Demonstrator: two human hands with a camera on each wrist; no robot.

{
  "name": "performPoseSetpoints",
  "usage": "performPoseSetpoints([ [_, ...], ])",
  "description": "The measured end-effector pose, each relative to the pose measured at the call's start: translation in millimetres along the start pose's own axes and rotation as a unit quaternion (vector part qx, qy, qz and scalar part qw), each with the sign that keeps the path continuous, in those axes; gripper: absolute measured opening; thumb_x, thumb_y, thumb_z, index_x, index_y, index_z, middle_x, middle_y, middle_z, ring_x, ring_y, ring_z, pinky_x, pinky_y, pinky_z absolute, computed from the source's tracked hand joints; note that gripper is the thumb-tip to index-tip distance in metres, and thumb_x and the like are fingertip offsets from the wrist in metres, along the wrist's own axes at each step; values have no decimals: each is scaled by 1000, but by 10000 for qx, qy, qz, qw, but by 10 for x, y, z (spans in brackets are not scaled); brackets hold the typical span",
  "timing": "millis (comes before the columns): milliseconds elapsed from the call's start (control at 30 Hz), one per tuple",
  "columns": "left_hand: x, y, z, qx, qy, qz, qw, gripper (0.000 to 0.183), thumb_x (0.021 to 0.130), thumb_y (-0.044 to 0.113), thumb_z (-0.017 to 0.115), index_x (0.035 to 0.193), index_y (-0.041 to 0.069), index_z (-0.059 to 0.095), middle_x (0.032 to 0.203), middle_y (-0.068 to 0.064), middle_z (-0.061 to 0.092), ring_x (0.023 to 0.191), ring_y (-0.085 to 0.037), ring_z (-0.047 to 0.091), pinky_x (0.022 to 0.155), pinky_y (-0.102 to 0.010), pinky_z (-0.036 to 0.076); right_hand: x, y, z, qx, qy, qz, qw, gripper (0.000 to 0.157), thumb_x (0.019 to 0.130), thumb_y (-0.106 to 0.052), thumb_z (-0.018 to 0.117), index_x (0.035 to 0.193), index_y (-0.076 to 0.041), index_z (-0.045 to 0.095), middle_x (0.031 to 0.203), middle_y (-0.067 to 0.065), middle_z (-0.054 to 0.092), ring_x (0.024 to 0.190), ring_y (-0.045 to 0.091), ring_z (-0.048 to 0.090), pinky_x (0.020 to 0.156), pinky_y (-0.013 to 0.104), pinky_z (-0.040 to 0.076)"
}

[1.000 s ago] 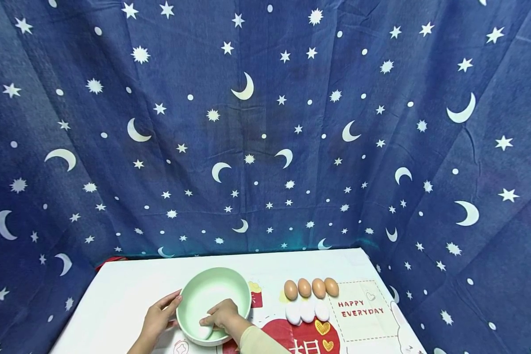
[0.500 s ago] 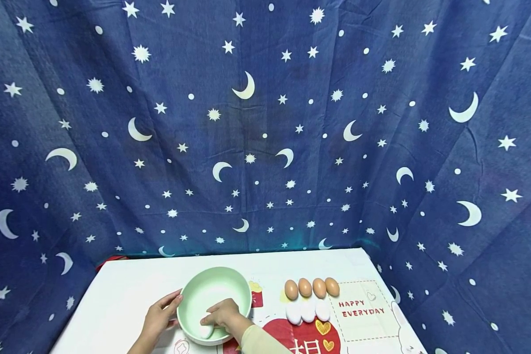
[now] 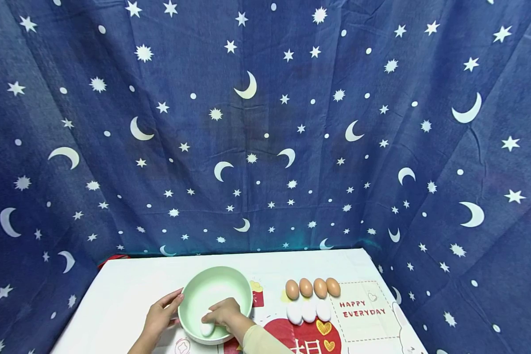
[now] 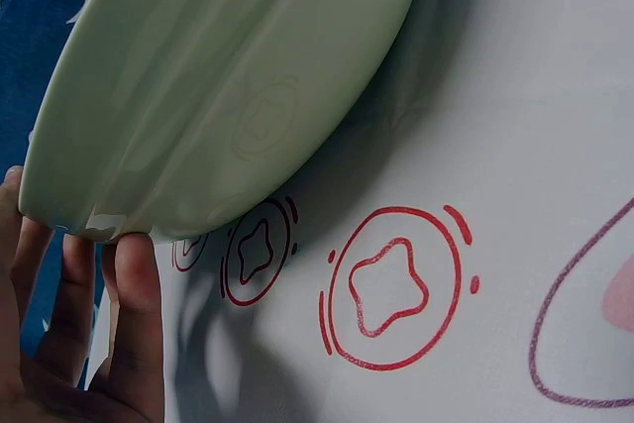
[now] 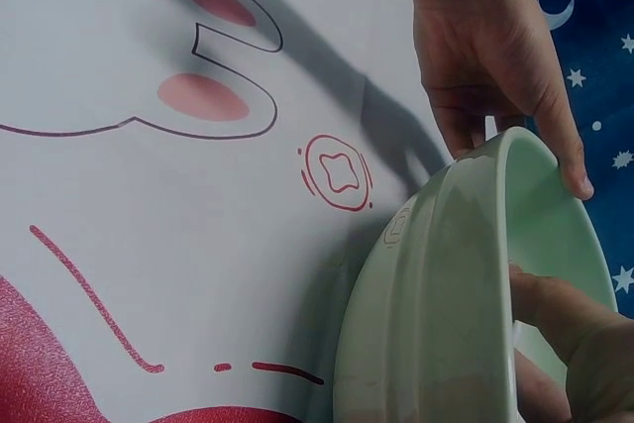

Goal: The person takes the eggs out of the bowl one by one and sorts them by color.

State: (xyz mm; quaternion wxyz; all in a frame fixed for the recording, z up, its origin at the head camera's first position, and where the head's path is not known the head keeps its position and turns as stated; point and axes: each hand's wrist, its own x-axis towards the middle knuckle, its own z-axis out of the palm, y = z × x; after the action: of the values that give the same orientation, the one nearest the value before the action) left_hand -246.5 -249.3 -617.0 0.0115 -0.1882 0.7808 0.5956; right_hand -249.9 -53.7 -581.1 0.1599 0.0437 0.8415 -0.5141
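A pale green bowl stands on the left half of the table in the head view. My left hand grips its left side; in the right wrist view the thumb reaches over the rim while the fingers lie along the outside. Down inside the bowl, near its front wall, my right hand holds a white egg between thumb and fingers. The bowl's wall hides that egg in both wrist views. From the left wrist, the bowl's outer wall shows with left fingertips against it.
Right of the bowl lies a row of several brown eggs, with three white eggs in front of them. A printed white cloth covers the table. Behind and to the right hangs a blue curtain with moons and stars.
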Motion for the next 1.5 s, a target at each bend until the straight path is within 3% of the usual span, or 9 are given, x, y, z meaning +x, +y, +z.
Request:
performPoseSetpoints([
  [200, -10, -4, -2, -58, -15, -29, 10000, 65, 92, 47, 66, 139, 5, 53, 137, -28, 51, 75, -11, 64, 61, -29, 61, 7, 19, -4, 320, -40, -11, 9995, 22, 65, -2, 88, 84, -5, 77, 75, -1, 70, 62, 6, 63, 60, 17, 57],
  [500, -12, -14, 1, -70, -85, 70, 9999, 68, 90, 50, 66, 139, 4, 53, 137, -28, 51, 76, -12, 64, 61, -29, 61, -12, 7, -46, 872, -302, 115, 9957, 23, 74, -2, 83, 95, 1, 75, 73, 1, 71, 59, 9, 68, 61, 25, 61],
  [733, -1, -23, 6, -88, -47, 63, 9999, 66, 91, 48, 67, 138, 4, 54, 136, -27, 52, 75, -11, 64, 60, -29, 61, 6, -1, -98, 1541, -638, 289, 9856, 26, 76, 2, 78, 101, 6, 72, 74, 10, 72, 67, 26, 73, 60, 30, 62],
  [1033, 6, -12, 1, -77, -49, -10, 10000, 68, 90, 50, 67, 139, 4, 54, 135, -28, 52, 78, -11, 64, 61, -28, 61, -6, 3, -184, 2047, -1066, 278, 9726, 29, 80, 3, 74, 107, 11, 69, 81, 15, 73, 80, 32, 73, 64, 30, 62],
  [1267, 16, -10, 8, -6, -55, -45, 10000, 68, 91, 50, 66, 140, 5, 53, 138, -29, 49, 79, -11, 65, 63, -28, 62, -48, 43, -273, 2445, -1178, 302, 9620, 32, 83, 0, 72, 113, 11, 66, 85, 13, 70, 80, 29, 73, 67, 30, 62],
  [1500, 21, -11, 0, -61, 15, -101, 9999, 69, 89, 51, 68, 139, 5, 53, 138, -30, 49, 79, -11, 66, 64, -30, 62, -172, 82, -522, 2489, -1430, 284, 9575, 33, 86, -4, 70, 116, 9, 66, 86, 12, 72, 84, 23, 72, 73, 30, 62],
])
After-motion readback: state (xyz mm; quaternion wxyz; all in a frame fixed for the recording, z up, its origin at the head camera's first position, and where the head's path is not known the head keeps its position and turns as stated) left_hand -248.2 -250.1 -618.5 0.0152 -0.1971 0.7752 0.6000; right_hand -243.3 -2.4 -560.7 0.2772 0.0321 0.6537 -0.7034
